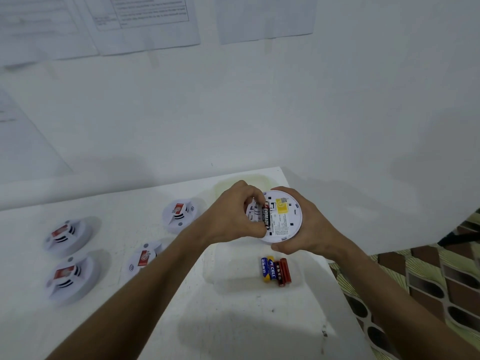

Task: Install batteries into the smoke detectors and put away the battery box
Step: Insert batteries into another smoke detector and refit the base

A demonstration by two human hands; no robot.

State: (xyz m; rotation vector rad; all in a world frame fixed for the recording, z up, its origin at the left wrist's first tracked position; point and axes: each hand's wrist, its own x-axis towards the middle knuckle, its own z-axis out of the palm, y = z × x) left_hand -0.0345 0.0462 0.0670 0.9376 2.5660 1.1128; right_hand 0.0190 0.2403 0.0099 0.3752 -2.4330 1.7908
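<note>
A white round smoke detector (281, 216), back side up with a yellow label and printed text showing, is held above the far right part of the white table (233, 320). The right hand (304, 229) cups it from the right, fingers curled round its rim and thumb at the near edge. The left hand (233, 216) comes in from the left, fingertips curled and pinching a black battery (266, 216) marked EVEREADY, which lies lengthwise in the open compartment at the left of the detector's back; whether it is fully seated cannot be told. Just below the grip, nearer the person, a clear plastic battery box (233, 276) rests on the table with a few loose batteries (275, 271) at its right end, blue-and-yellow ones beside red ones. Behind the hands, partly hidden by them, lies a translucent lid-like piece (244, 183) near the table's far edge. To the left of the grip four more white detectors (179, 214) lie face up on the table, each with a red label: one just beside the left wrist, one under the left forearm, and two well apart at the far left. Beyond the table a white wall bears printed paper sheets (145, 22). To the right of the table a patterned floor (428, 294) shows.
</note>
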